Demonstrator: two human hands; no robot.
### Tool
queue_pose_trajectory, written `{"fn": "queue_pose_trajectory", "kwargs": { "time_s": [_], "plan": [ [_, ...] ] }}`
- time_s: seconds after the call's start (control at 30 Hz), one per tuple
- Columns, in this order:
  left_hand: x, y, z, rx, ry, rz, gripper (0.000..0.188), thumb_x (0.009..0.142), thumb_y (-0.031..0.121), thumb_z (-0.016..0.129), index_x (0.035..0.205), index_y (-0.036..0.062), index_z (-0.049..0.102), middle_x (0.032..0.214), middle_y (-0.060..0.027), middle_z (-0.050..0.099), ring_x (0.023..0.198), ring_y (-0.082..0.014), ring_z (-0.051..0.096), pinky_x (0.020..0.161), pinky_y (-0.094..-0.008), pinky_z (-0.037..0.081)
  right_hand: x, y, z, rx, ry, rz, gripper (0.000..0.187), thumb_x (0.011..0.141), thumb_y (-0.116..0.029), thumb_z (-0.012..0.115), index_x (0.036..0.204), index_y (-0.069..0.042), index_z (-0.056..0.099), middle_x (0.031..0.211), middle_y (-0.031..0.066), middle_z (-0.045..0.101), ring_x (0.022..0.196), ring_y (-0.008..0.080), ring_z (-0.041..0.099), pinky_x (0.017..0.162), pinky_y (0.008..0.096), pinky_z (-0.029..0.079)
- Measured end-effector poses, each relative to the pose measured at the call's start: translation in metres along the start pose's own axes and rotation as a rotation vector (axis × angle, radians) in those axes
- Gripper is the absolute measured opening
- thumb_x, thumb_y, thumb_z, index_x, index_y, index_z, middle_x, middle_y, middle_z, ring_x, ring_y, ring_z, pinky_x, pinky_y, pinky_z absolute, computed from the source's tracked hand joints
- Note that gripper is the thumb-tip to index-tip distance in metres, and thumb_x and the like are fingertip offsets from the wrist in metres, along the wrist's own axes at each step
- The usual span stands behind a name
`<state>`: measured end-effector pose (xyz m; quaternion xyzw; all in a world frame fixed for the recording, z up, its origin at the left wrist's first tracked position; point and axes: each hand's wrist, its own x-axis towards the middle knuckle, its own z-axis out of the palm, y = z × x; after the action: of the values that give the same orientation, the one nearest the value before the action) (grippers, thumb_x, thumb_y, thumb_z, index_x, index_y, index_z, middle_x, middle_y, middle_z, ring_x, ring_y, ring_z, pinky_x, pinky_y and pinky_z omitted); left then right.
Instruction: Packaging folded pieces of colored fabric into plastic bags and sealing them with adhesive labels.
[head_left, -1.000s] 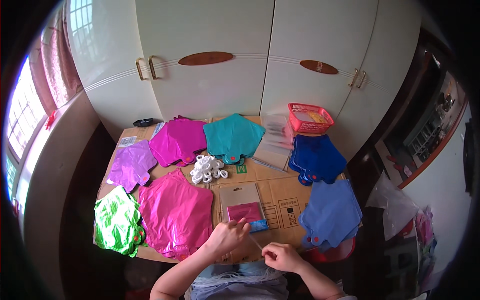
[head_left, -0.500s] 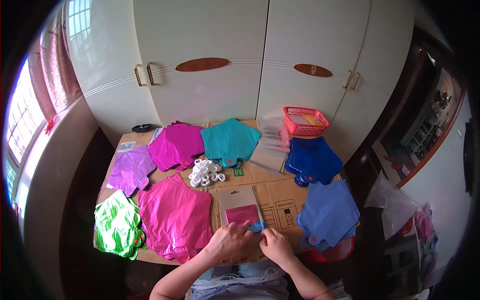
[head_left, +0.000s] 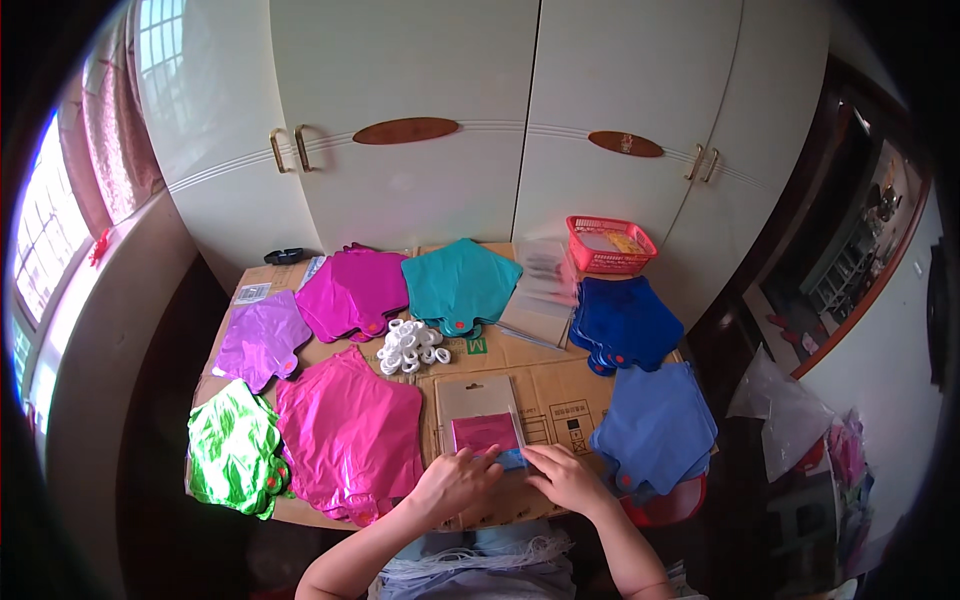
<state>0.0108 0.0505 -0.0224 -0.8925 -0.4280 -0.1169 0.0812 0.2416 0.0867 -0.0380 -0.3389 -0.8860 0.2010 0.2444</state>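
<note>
A clear plastic bag [head_left: 477, 393] with a hang hole at its far end lies flat on the cardboard in front of me. Inside it show a folded pink foil sheet [head_left: 483, 432] and a blue strip [head_left: 512, 459] at the near end. My left hand [head_left: 455, 485] rests on the bag's near left part, fingers slightly bent and touching the pink and blue area. At the near right corner, my right hand [head_left: 568, 480] lies with fingers stretched over the bag's edge. Both palms face down, so the undersides of the fingers are hidden.
Piles of foil balloons surround the bag: pink [head_left: 350, 435], green [head_left: 235, 440], lilac [head_left: 262, 340], magenta [head_left: 353, 290], teal [head_left: 462, 285], dark blue [head_left: 628, 318] and light blue [head_left: 655, 425]. White rings [head_left: 408, 345], clear bags [head_left: 545, 285] and a red basket [head_left: 610, 245] stand farther back.
My right hand has moved slightly up and its bent fingers have stretched out over the bag's right edge. My left hand stays almost in place on the bag.
</note>
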Motion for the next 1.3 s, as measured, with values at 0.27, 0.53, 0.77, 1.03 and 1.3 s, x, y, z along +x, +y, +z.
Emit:
{"fn": "queue_pose_trajectory", "kwargs": {
  "time_s": [0.27,0.53,0.77,1.03,1.3],
  "plan": [
    [-0.001,-0.001,0.000,-0.005,0.003,-0.007,0.013,0.077,0.017,0.058,0.088,0.0113,0.056,0.121,-0.0061,0.060,0.079,-0.0177,0.061,0.063,-0.0297,0.055,0.018,0.014,0.011,-0.017,0.133,-0.138,0.022,0.074,-0.005,0.071,0.096,-0.001,0.069,0.108,0.0089,0.065,0.106,0.0237,0.060,0.090,0.0334,0.050],
    [0.006,0.035,-0.004,-0.095,0.034,-0.148,0.012,0.072,0.014,0.060,0.082,0.0083,0.059,0.091,-0.0070,0.056,0.081,-0.0216,0.057,0.068,-0.0348,0.048,0.018,0.015,0.008,-0.020,0.110,-0.154,0.020,0.076,-0.005,0.068,0.095,-0.001,0.069,0.107,0.0103,0.067,0.105,0.0249,0.062,0.090,0.0337,0.051],
    [0.015,0.066,0.033,-0.155,0.121,-0.306,0.012,0.077,0.010,0.056,0.088,0.0047,0.056,0.087,-0.0093,0.054,0.081,-0.0244,0.055,0.072,-0.0355,0.047,0.015,0.020,-0.004,-0.049,0.029,-0.188,0.026,0.080,-0.001,0.058,0.105,-0.003,0.068,0.117,0.0104,0.063,0.117,0.0261,0.056,0.101,0.0377,0.043],
    [0.025,0.069,0.040,-0.219,0.095,-0.423,0.009,0.081,0.013,0.057,0.085,0.0045,0.055,0.082,-0.0113,0.055,0.077,-0.0267,0.056,0.067,-0.0375,0.048,0.011,0.026,-0.003,-0.035,-0.014,-0.188,0.035,0.078,0.004,0.052,0.109,-0.002,0.066,0.121,0.0113,0.062,0.121,0.0268,0.053,0.104,0.0385,0.041],
    [0.026,0.069,0.038,-0.238,0.130,-0.384,0.012,0.082,0.012,0.056,0.085,0.0015,0.053,0.079,-0.0131,0.054,0.078,-0.0291,0.056,0.064,-0.0396,0.047,0.007,0.026,-0.006,-0.127,-0.109,-0.202,0.040,0.080,-0.004,0.054,0.118,-0.012,0.062,0.132,0.0088,0.054,0.125,0.0258,0.049,0.107,0.0422,0.036]
  ]
}}
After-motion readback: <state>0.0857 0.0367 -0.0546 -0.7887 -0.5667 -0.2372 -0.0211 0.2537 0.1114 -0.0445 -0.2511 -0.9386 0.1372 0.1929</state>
